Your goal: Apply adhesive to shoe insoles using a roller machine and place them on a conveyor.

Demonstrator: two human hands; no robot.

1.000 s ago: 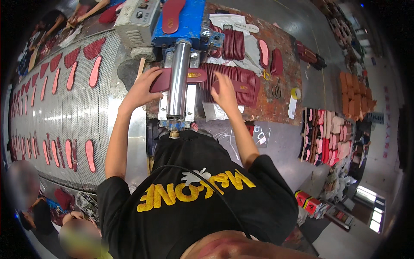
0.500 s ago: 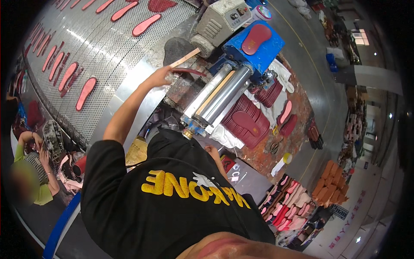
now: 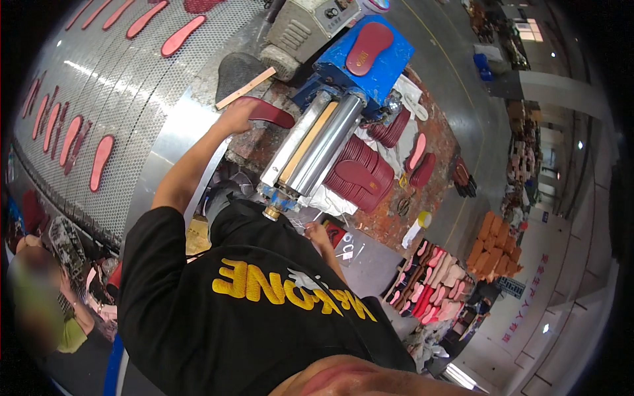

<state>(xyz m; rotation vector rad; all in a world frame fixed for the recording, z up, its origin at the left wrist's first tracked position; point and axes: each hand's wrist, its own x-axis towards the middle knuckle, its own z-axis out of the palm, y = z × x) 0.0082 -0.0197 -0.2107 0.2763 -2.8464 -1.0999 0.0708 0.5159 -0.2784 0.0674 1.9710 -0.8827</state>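
Note:
My left hand [image 3: 236, 117] is closed on one end of a dark red insole [image 3: 272, 113], whose other end points toward the steel rollers [image 3: 327, 148] of a blue machine. Just beyond that hand lies a flat wooden stick [image 3: 246, 88]. Another dark red insole [image 3: 368, 49] rests on the blue top [image 3: 395, 54] of the machine. Low beside my body, below the rollers, is my right hand [image 3: 317, 233]. It is small in view, and its fingers do not show clearly enough to tell whether they are closed.
Pink insoles [image 3: 101, 164] lie spaced out on a perforated metal surface [image 3: 125, 86] at left. Stacked dark red insoles [image 3: 360, 175] stand on a worn bench [image 3: 432, 125] right of the rollers. A grey control box [image 3: 305, 26] is at the back. Another person [image 3: 46, 290] sits at lower left.
My left hand has moved a little closer to the rollers with the insole, away from the wooden stick. The insole is turned, showing more of its face. The whole view has shifted.

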